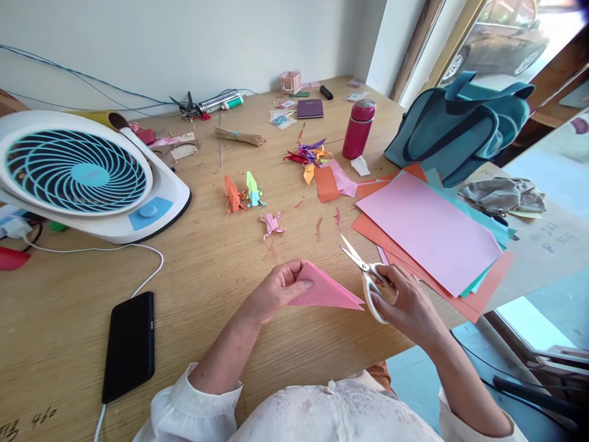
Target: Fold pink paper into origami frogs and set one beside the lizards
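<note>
Pinching a pink folded-paper triangle (pixel 326 290), the left hand (pixel 277 290) is aiming its long axis rightward. The right hand (pixel 409 302) is gripping white-handled metal scissors (pixel 365 267), blades parted, pointing forward-left.

Part of the left hand (pixel 277 290) hidden behind the folded pink paper (pixel 326 290), car (pixel 497 40) cut off at top edge

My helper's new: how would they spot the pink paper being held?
Right of the white fan, find the left hand over the table. It pinches the pink paper; unlike the large flat pink sheet, this is folded, its split points facing the scissors.
</note>
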Available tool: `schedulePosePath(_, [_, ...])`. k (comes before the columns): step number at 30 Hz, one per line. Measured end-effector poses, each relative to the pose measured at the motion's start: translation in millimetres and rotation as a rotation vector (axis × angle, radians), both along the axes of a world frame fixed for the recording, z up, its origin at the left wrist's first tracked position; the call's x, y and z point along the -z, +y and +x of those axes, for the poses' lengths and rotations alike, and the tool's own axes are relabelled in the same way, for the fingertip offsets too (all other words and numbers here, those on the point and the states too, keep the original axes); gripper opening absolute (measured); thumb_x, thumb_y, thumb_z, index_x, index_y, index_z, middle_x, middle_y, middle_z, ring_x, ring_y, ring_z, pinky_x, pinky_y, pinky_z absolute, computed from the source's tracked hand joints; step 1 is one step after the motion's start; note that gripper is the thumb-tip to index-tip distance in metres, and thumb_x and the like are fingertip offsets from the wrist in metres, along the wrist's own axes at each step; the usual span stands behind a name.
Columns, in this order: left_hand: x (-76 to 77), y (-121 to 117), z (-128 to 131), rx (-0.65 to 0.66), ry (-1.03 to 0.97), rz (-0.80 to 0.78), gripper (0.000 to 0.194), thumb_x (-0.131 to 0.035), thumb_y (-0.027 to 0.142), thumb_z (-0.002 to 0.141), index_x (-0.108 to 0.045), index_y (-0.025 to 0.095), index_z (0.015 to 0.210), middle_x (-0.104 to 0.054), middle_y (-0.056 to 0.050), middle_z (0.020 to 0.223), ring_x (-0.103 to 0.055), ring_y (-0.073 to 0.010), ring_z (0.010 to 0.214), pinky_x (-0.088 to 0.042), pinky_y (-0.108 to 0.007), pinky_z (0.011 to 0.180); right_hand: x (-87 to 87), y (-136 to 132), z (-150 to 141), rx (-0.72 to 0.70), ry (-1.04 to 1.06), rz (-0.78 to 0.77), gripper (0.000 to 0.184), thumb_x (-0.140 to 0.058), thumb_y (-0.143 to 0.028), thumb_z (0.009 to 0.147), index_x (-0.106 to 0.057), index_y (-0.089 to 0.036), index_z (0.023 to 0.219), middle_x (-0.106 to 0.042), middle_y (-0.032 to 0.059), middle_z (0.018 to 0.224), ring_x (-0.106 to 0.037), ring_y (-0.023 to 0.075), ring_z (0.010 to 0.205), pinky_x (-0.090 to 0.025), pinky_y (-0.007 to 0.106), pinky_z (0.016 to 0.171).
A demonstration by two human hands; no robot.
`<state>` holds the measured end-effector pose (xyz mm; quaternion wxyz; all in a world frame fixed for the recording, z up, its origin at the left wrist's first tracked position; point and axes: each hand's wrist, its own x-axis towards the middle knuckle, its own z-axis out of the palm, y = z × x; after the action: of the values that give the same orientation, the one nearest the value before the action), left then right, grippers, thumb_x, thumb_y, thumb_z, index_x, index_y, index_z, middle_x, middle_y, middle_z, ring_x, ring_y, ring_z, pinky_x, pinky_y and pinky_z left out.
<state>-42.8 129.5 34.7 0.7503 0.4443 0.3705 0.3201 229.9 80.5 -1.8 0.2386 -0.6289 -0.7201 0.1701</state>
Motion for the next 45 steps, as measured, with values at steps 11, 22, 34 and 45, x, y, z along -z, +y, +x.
schedulePosePath(11, [5.5, -1, -3, -0.012, -0.015, -0.046, 0.028, -0.074, 0.036, 0.083, -0.064, 0.019, 0.104, -0.065, -0.001, 0.095, -0.061, -0.0106, 0.076, -0.047, -0.016, 0.058, 11.8, 3, 16, 0.156, -0.417, 0.107, 0.032, -0.057, -0.049, 0.092, -0.061, -0.023, 0.11, -0.066, 0.0059, 0.097, -0.065, 0.0263, 0.089, -0.039, 0.039, 0.077])
schedulePosePath(22, [14.4, -5, 8, -0.221, -0.101, -0.18, 0.047, -0.078, 0.045, 0.078, -0.063, 0.02, 0.115, -0.061, -0.001, 0.099, -0.049, -0.0067, 0.067, -0.036, -0.013, 0.044, -13.8, -1, 0, 0.138, -0.162, 0.166, 0.03, -0.049, -0.04, 0.098, -0.062, -0.022, 0.118, -0.065, 0.0122, 0.11, -0.063, 0.0295, 0.099, -0.049, 0.045, 0.083])
schedulePosePath(34, [22.8, -19, 12, -0.043, 0.001, 0.185, 0.095, -0.08, 0.05, 0.076, -0.028, 0.023, 0.151, -0.047, -0.013, 0.146, -0.047, -0.0278, 0.134, -0.036, -0.036, 0.111, -40.9, 1, -85, -0.038, 0.734, 0.09, 0.015, -0.06, -0.026, 0.095, -0.062, -0.025, 0.11, -0.066, 0.0023, 0.091, -0.064, 0.0152, 0.079, -0.054, 0.028, 0.071])
schedulePosePath(45, [27.6, -22, 11, -0.018, -0.043, 0.186, 0.071, -0.084, 0.036, 0.074, -0.043, 0.026, 0.131, -0.059, -0.006, 0.118, -0.06, -0.0184, 0.103, -0.048, -0.026, 0.087, -35.2, -5, -90, -0.044, 0.622, 0.209, 0.007, -0.066, -0.024, 0.09, -0.06, -0.022, 0.094, -0.064, 0.0012, 0.081, -0.06, 0.0149, 0.071, -0.05, 0.028, 0.064])
